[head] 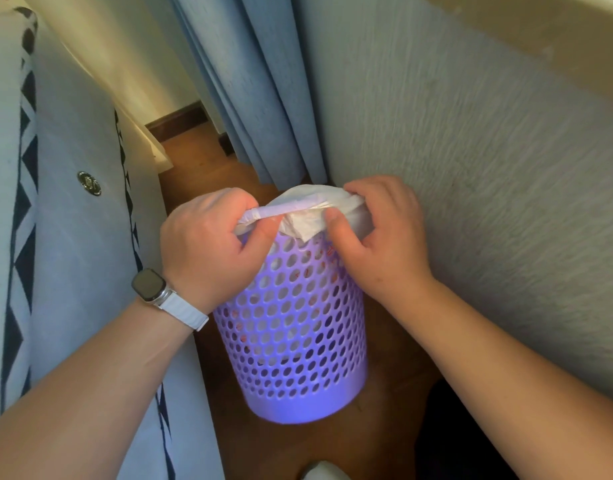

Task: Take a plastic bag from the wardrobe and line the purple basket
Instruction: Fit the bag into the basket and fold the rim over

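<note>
The purple basket [291, 327] stands on the wooden floor, its wall full of round holes. A white plastic bag [308, 216] hangs inside it and is folded over the rim. My left hand [208, 244], with a white watch on its wrist, pinches the bag's edge at the left of the rim. My right hand [377, 233] grips the bag's edge at the right of the rim, thumb pressed on the fold. Parts of the bag show white through the holes. The basket's mouth is mostly hidden by my hands.
A bed or sofa side with pale cover and black triangle trim [73, 237] runs close along the left. A textured pale wall [488, 168] stands tight on the right. Blue curtains [256, 98] hang behind the basket. A narrow strip of wooden floor [201, 161] leads away.
</note>
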